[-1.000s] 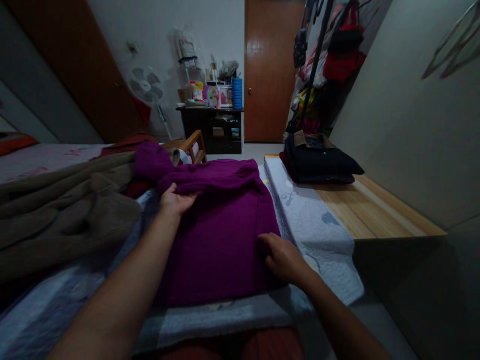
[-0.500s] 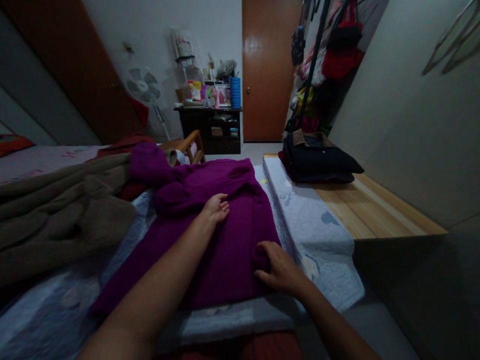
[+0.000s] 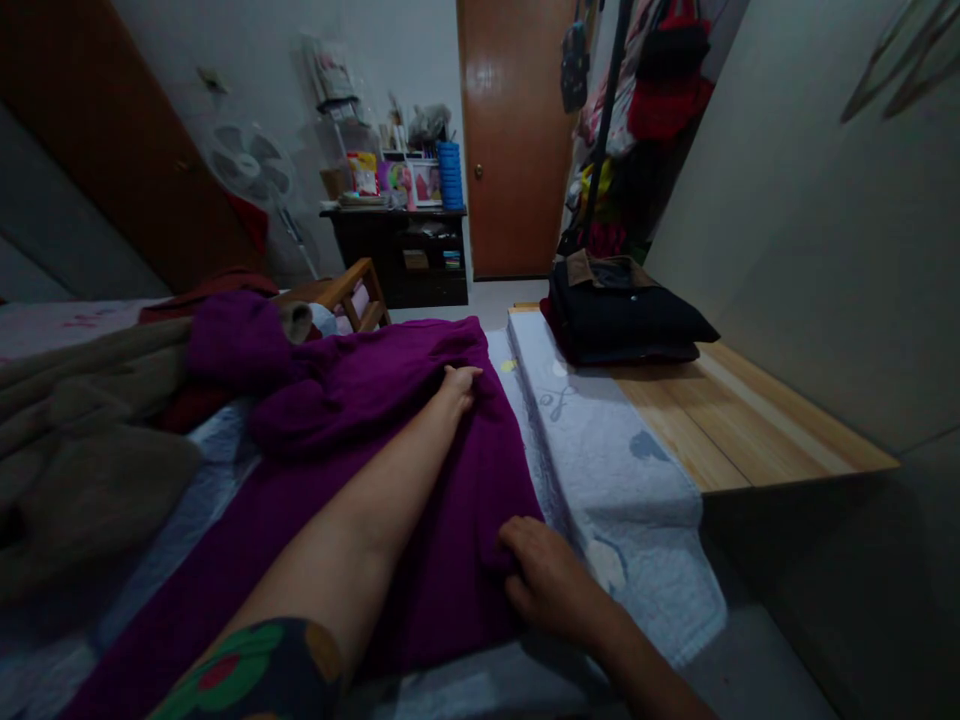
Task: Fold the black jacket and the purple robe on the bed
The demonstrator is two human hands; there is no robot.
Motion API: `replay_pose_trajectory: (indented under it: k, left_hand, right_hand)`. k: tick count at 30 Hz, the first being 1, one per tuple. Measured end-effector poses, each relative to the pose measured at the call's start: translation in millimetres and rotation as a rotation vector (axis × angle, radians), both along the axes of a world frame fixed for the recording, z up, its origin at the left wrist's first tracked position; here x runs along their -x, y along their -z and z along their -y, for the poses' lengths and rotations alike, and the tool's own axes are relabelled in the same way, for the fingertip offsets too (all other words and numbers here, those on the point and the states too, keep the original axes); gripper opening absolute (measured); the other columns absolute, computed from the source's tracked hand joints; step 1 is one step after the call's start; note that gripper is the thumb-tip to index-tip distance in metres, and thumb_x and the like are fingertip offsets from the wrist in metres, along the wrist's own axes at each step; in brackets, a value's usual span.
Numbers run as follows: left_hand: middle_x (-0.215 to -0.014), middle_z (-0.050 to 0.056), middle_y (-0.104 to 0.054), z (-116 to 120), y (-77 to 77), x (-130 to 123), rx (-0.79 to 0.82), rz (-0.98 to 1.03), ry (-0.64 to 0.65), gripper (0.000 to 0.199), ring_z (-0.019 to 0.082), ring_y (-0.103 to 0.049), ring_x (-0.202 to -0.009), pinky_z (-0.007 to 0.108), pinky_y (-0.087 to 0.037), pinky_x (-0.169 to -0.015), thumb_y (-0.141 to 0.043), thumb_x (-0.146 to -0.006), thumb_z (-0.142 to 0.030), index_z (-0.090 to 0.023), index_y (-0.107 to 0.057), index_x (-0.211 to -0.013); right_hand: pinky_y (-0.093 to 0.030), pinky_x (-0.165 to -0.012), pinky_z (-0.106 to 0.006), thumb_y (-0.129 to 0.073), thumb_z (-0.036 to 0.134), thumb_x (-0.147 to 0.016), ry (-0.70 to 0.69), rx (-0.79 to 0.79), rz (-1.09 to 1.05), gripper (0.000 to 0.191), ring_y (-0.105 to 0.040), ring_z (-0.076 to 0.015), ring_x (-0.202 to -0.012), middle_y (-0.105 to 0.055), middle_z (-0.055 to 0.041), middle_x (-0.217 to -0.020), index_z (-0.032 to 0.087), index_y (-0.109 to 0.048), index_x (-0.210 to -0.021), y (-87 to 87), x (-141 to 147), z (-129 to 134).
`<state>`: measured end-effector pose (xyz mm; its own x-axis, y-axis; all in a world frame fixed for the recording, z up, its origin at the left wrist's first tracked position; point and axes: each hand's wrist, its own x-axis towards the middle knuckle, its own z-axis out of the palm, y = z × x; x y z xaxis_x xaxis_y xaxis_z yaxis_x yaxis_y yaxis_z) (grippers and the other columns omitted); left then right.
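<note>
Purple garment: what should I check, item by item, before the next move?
1. Both hands in view: ok. The left hand is at the far right part of the purple garment, the right hand at its near right side.
2. Left grip closed on cloth: cannot tell.
3. Right grip firm: cannot tell; the curled fingers meet the cloth, but a pinch is not visible.
4. Garment smooth: not ok, folds are bunched toward the far left.
5. Garment apart from the brown clothing: not ok, they overlap.
6. Garment apart from the dark folded stack: ok.
</note>
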<state>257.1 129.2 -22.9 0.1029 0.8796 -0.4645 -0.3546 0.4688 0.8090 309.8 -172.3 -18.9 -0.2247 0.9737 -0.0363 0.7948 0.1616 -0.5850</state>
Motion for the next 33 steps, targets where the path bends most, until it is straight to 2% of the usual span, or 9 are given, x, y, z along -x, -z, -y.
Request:
replay_pose_trajectory:
  k: [4, 8, 11, 15, 17, 20, 23, 28, 33]
  left_hand:
    - [-0.124, 0.008, -0.057, -15, 0.0, -1, -0.223, -0.307, 0.014, 0.106, 0.018, -0.062, -0.099, 0.027, -0.048, -0.085, -0.077, -0.062, -0.002, -0.026, -0.019, -0.148]
    - [-0.132, 0.019, -0.055, -25, 6.7, 11, -0.569, -0.93, 0.276, 0.106, 0.028, -0.055, -0.12, 0.032, -0.041, -0.098, -0.081, -0.067, -0.016, -0.015, -0.016, -0.15]
    - [-0.126, 0.021, -0.06, -25, 14.9, 21, -0.571, -1.153, 0.43, 0.098, 0.034, -0.056, -0.12, 0.037, -0.04, -0.099, -0.079, -0.07, -0.022, -0.014, -0.021, -0.149]
    - [-0.135, 0.02, -0.054, -16, 18.0, 27, -0.446, -0.981, 0.3, 0.091, 0.03, -0.051, -0.126, 0.032, -0.04, -0.1, -0.079, -0.069, -0.019, -0.013, -0.03, -0.145]
    - [-0.132, 0.019, -0.056, -7, 16.6, 29, -0.338, -0.848, 0.248, 0.075, 0.029, -0.055, -0.121, 0.031, -0.045, -0.094, -0.076, -0.071, -0.018, -0.01, -0.041, -0.136]
    - [-0.103, 0.017, -0.069, 16, 14.9, 35, -0.205, -0.724, 0.338, 0.037, 0.027, -0.068, -0.092, 0.032, -0.053, -0.075, -0.069, -0.076, -0.021, -0.007, -0.059, -0.109]
    - [-0.079, 0.01, -0.071, 53, 15.3, 44, -0.122, -0.57, 0.474, 0.016, 0.022, -0.068, -0.071, 0.03, -0.054, -0.063, -0.068, -0.075, -0.021, -0.011, -0.064, -0.087]
    - [-0.081, 0.003, -0.07, 125, 18.9, 67, -0.114, -0.391, 0.59, 0.028, 0.016, -0.065, -0.066, 0.025, -0.051, -0.06, -0.071, -0.066, -0.014, -0.016, -0.063, -0.093]
    - [-0.078, -0.002, -0.062, 175, 16.7, 86, -0.166, -0.365, 0.442, 0.059, 0.01, -0.058, -0.06, 0.019, -0.046, -0.056, -0.066, -0.067, -0.007, -0.018, -0.046, -0.122]
  right_hand:
    - [-0.037, -0.077, -0.029, -0.047, 0.012, -0.061, -0.071, -0.006, -0.047, 0.024, -0.051, -0.0194, -0.085, -0.058, -0.0046, -0.089, 0.021, -0.05, -0.084, -1.6, -2, -2]
    - [-0.037, -0.076, -0.028, -0.048, 0.013, -0.063, -0.126, -0.038, -0.122, 0.026, -0.051, -0.0181, -0.085, -0.058, -0.0038, -0.089, 0.021, -0.051, -0.087, 4.4, 1, -6]
    - [-0.036, -0.077, -0.028, -0.05, 0.015, -0.065, -0.146, -0.057, -0.127, 0.024, -0.051, -0.018, -0.084, -0.058, -0.0035, -0.089, 0.021, -0.053, -0.089, 9.5, 2, -8]
    - [-0.036, -0.077, -0.029, -0.051, 0.015, -0.066, -0.162, -0.067, -0.101, 0.024, -0.051, -0.0181, -0.084, -0.059, -0.0033, -0.088, 0.021, -0.055, -0.089, 14.6, 4, -6]
    - [-0.037, -0.078, -0.029, -0.051, 0.014, -0.066, -0.162, -0.084, -0.098, 0.025, -0.051, -0.0181, -0.084, -0.06, -0.0037, -0.089, 0.02, -0.056, -0.09, 17.3, 4, -4]
    - [-0.038, -0.08, -0.03, -0.05, 0.013, -0.067, -0.153, -0.116, -0.098, 0.029, -0.052, -0.0187, -0.087, -0.061, -0.005, -0.091, 0.019, -0.057, -0.094, 21.3, 6, -2]
    - [-0.039, -0.082, -0.031, -0.05, 0.011, -0.069, -0.118, -0.14, -0.08, 0.03, -0.052, -0.0197, -0.089, -0.062, -0.0064, -0.093, 0.018, -0.059, -0.097, 23.1, 10, 2]
    - [-0.04, -0.085, -0.035, -0.049, 0.009, -0.071, -0.042, -0.215, -0.058, 0.034, -0.051, -0.0215, -0.093, -0.063, -0.0064, -0.098, 0.018, -0.059, -0.102, 22.5, 16, 11]
    - [-0.034, -0.101, -0.047, -0.057, 0.015, -0.067, 0.074, -0.415, -0.023, 0.054, -0.045, -0.0287, -0.115, -0.055, -0.0123, -0.12, 0.016, -0.05, -0.12, 29.2, 15, 28]
